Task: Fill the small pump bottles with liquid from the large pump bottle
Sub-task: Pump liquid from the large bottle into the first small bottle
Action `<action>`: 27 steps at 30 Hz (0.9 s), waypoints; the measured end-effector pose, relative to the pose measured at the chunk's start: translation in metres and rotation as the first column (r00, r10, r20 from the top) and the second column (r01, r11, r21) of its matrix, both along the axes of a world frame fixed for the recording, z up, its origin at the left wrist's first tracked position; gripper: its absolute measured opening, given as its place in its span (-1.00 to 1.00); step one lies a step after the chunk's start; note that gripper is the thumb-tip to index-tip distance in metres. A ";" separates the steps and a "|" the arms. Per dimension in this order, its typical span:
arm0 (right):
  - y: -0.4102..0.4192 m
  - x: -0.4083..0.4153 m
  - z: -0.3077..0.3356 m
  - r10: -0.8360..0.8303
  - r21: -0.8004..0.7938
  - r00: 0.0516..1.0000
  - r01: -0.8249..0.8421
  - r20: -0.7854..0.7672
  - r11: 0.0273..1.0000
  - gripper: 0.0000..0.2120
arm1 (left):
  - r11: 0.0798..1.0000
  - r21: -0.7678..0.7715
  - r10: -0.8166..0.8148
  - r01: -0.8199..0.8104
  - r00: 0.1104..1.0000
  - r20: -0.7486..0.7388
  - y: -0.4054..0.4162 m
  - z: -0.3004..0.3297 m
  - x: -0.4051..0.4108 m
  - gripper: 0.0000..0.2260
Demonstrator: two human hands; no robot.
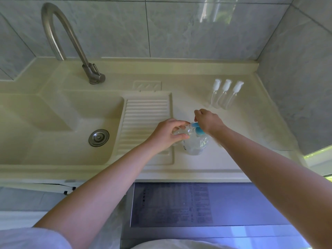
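Note:
The large clear pump bottle (196,143) with a blue pump head (197,129) stands on the counter just right of the ribbed drainboard. My left hand (169,134) holds a small clear bottle (185,131) under the blue spout, fingers and thumb curled round it. My right hand (209,120) sits on top of the pump head, and its fingers hide part of the pump. Three small pump bottles with white caps (226,94) stand in a row at the back right of the counter, apart from both hands.
The cream sink basin (59,119) with a steel drain (98,137) lies to the left, under a curved steel faucet (71,42). The ribbed drainboard (143,121) lies between the basin and the bottles. Tiled walls close off the back and right. A glossy appliance top (206,205) sits below the counter edge.

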State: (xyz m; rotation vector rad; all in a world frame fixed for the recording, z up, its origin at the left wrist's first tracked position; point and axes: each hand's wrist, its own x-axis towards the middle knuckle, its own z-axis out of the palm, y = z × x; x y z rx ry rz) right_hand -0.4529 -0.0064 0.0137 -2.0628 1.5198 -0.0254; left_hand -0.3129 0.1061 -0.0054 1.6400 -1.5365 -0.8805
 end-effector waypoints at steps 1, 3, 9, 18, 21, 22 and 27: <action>-0.001 -0.001 0.000 0.021 0.006 1.000 -0.021 -0.022 1.000 -0.74 | 1.000 -0.001 -0.003 0.003 1.000 0.002 0.000 0.000 0.000 -0.60; -0.003 -0.001 0.003 0.009 0.023 1.000 -0.008 -0.027 1.000 -0.74 | 1.000 -0.005 0.003 -0.003 1.000 0.003 0.000 0.001 0.000 -0.61; -0.005 0.000 -0.003 -0.017 0.010 1.000 0.017 -0.005 1.000 -0.79 | 1.000 -0.005 0.000 0.000 1.000 0.007 0.000 0.001 0.001 -0.60; -0.001 0.001 0.003 0.049 -0.006 0.995 -0.050 -0.084 0.999 -0.75 | 1.000 0.006 0.005 -0.005 1.000 0.015 0.000 -0.002 0.002 -0.59; 0.000 0.001 0.008 0.072 0.041 0.990 -0.067 -0.119 0.997 -0.75 | 1.000 0.007 -0.001 0.001 1.000 0.016 0.000 0.000 0.002 -0.59; 0.000 0.002 0.010 0.082 0.044 0.989 -0.077 -0.120 0.996 -0.74 | 1.000 0.007 -0.002 0.002 1.000 0.011 -0.001 0.000 0.002 -0.59; -0.002 0.002 0.009 0.042 0.013 0.995 -0.041 -0.096 0.999 -0.75 | 1.000 0.011 -0.002 0.003 1.000 -0.030 -0.001 -0.001 0.003 -0.58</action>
